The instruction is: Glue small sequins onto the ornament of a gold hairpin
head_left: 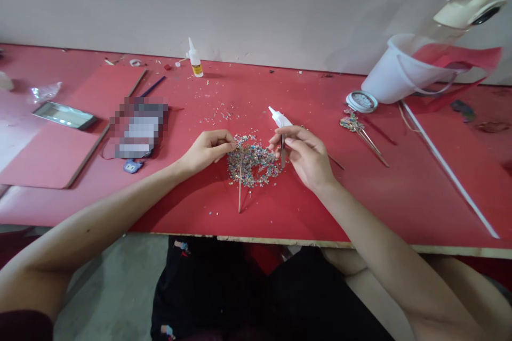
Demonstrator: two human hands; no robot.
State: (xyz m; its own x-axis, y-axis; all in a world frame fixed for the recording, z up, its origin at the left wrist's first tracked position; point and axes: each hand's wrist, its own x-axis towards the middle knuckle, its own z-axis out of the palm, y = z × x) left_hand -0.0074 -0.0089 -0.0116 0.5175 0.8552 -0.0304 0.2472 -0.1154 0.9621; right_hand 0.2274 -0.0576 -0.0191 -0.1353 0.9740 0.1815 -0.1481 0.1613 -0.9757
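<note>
My left hand (212,149) pinches the top of a hairpin (240,184), whose thin prong points down toward the table's front edge. Under and around it spreads a pile of small glittery multicoloured chips (256,170). In my right hand (308,154) is a pair of tweezers (283,152), tips down at the right side of the pile. Just behind that hand lies a white glue bottle (281,119), partly hidden by the fingers. A thin stick (336,162) shows beyond the right hand. Farther right rests a hairpin with a chip-covered head (354,123).
Another glue bottle (196,61) stands near the wall. At left are a pixelated phone-like object (140,130), a glass-topped case (64,115) and red boards (52,154). On the right stand a white bucket (392,72) and a round white-lidded container (362,101).
</note>
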